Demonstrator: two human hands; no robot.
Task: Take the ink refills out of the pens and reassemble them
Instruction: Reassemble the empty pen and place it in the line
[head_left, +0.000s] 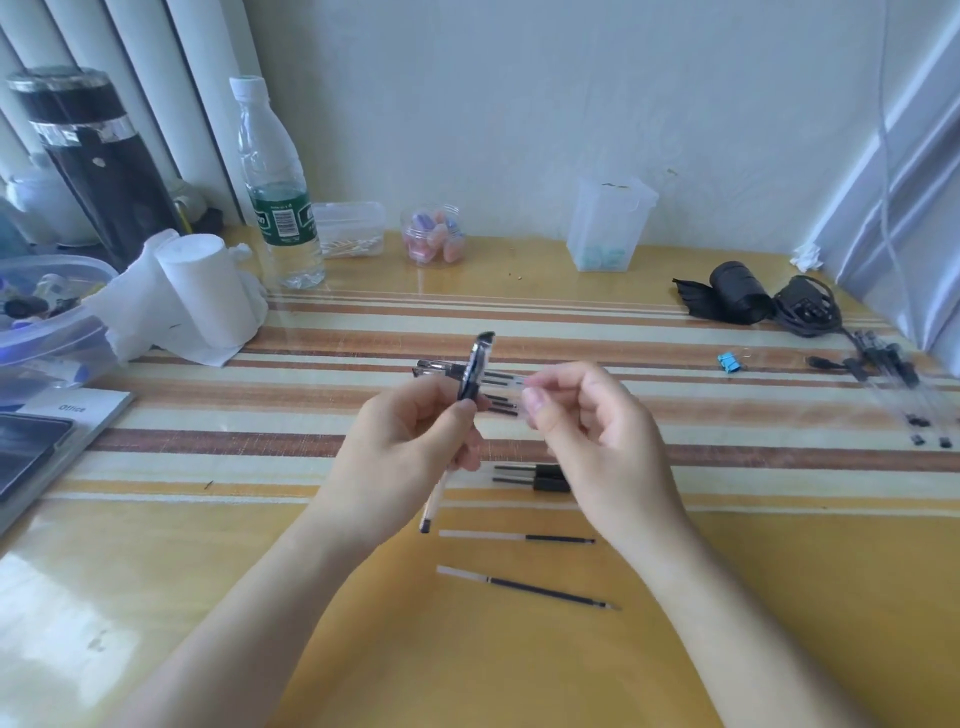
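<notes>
Up above the table (363, 597), our left hand (405, 441) has its fingers curled tight around a pen (470, 379), thumb pressed against the black grip; the pen stands steeply, its capped black end up and its pale barrel running down through the fist to a dark tail near the table. Our right hand (587, 415) pinches thumb and forefinger together on something clear and thin just beside the pen's grip; we cannot tell exactly which part it is.

Behind the hands, partly hidden by them, several more pens (467, 371) lie in a row on the striped cloth (260, 441). Below the right hand lie two black pen parts (535, 477), and nearer us two loose ink refills (524, 564) lie well apart from each other. Far right, another bundle of pens (893, 384) lies near a blue binder clip (729, 362). Along the back edge stand a water bottle (278, 197), a roll of tissue (208, 291) and a frosted plastic cup (610, 223).
</notes>
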